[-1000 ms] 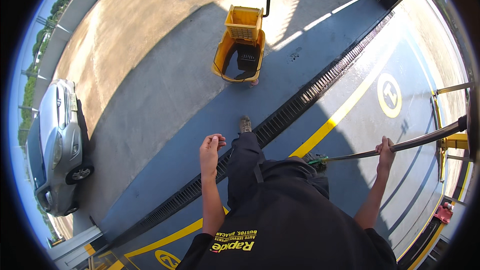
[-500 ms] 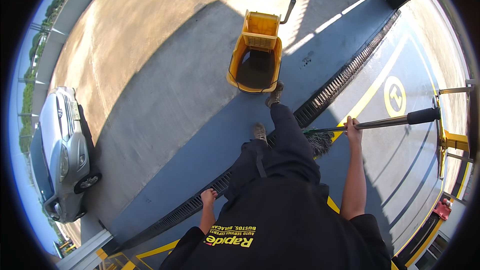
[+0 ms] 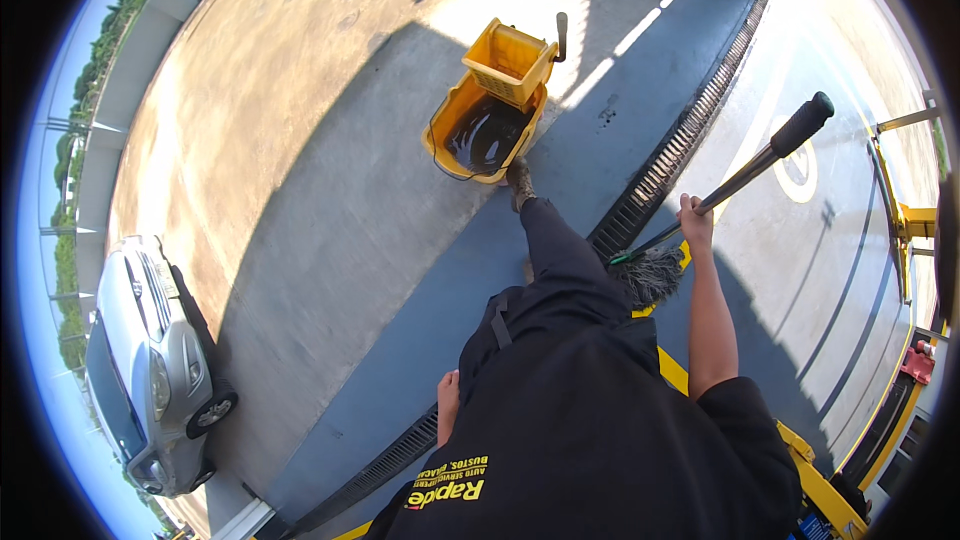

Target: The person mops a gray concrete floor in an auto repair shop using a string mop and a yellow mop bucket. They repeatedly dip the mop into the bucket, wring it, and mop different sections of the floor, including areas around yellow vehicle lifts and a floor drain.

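Note:
My right hand [image 3: 696, 221] is wrapped around the metal handle of a mop [image 3: 741, 180], below its black grip. The mop's grey string head [image 3: 652, 278] hangs beside my right leg, near the drain grate. Ahead of me stands a yellow mop bucket [image 3: 436, 137] holding dark water [image 3: 488, 137]. A yellow wringer [image 3: 507, 57] with a dark lever sits at its far end. My right shoe [image 3: 519, 183] is close to the bucket's near corner; whether it touches I cannot tell. My left hand [image 3: 448, 408] hangs by my side, its fingers mostly hidden by my black shirt.
A slotted drain grate [image 3: 690, 127] runs diagonally across the blue-painted floor [image 3: 440, 295]. A silver car [image 3: 160, 370] is parked at the left. Yellow metal equipment [image 3: 915, 221] stands at the right edge, with another yellow piece [image 3: 825, 485] low on the right.
The mop handle has swung from nearly level to a steeper slant, its grip end farther forward. Bucket and wringer appear turned and shifted slightly left, and the water ripples. My left hand is closer to my body.

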A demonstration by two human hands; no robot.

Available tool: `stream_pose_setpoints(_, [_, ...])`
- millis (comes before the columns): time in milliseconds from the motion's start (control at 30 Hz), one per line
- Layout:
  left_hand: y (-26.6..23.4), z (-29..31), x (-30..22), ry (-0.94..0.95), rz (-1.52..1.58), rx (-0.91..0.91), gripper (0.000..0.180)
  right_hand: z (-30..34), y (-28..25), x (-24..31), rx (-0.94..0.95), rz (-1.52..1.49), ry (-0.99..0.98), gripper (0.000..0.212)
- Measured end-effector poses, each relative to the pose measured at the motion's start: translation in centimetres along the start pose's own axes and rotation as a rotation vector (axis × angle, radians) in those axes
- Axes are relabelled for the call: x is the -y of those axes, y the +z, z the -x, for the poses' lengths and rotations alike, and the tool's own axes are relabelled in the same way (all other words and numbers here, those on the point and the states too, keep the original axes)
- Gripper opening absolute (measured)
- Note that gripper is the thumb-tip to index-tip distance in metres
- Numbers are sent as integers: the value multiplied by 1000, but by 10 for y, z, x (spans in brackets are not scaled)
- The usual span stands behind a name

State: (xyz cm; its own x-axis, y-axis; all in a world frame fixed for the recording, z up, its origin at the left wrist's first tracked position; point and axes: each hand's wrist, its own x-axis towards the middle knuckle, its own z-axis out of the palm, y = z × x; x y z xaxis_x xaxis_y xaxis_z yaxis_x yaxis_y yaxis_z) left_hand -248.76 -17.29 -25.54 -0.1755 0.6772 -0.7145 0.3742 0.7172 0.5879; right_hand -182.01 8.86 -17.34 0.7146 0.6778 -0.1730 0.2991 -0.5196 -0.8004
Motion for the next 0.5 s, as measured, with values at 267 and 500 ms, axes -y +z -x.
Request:
stream_pose_setpoints(267, [-50, 54, 36, -307, 325, -289, 37, -28, 22, -33, -72, 109, -76, 49])
stream_pose_setpoints(500, [-36, 27, 50, -98, -214, -86, 33, -19, 28, -21, -128, 44, -57, 47])
